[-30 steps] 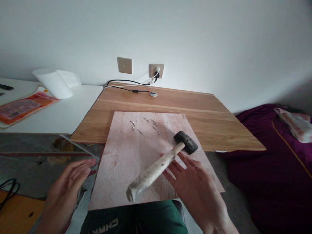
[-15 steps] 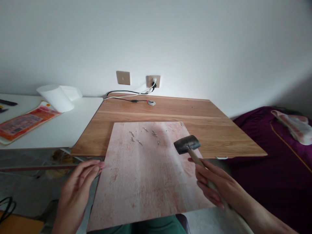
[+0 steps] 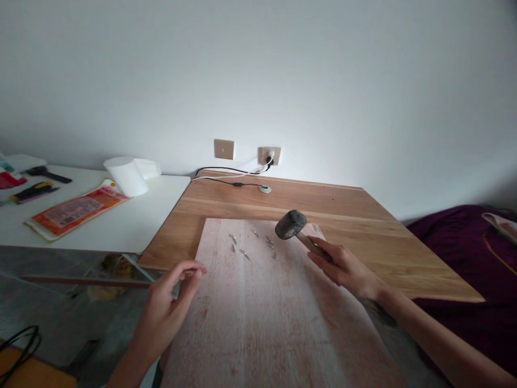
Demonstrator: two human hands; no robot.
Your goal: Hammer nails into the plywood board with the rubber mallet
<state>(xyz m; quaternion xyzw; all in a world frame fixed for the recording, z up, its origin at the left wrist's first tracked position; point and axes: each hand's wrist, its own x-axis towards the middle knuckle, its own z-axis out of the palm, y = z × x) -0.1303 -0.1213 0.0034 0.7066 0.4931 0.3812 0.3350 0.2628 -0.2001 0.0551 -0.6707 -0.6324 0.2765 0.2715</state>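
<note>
A rubber mallet (image 3: 291, 224) with a black head and wooden handle is gripped in my right hand (image 3: 343, 267). Its head hovers above the far right part of a pale, reddish wooden board (image 3: 250, 318). My left hand (image 3: 169, 302) is at the board's left edge, thumb and forefinger tips together in a pinch; what is between them, if anything, is too small to make out. Several small metal nails or screws (image 3: 244, 254) are on the far part of the board, some seemingly tilted upright. The mallet head is close to the right-hand ones.
The board overlaps a brown wooden desk (image 3: 383, 237) against the wall. On the white table (image 3: 165, 199) at left are a paper roll (image 3: 127, 178), an orange packet (image 3: 81, 207) and yellow-black tools (image 3: 34, 191). Cables run to a wall socket (image 3: 270, 156). Purple cloth (image 3: 456, 237) lies right.
My right hand has raised the mallet and moved it farther over the board, toward the metal pieces. My left hand has shifted right, its fingertips now over the board's edge. The view has tilted and shifted left.
</note>
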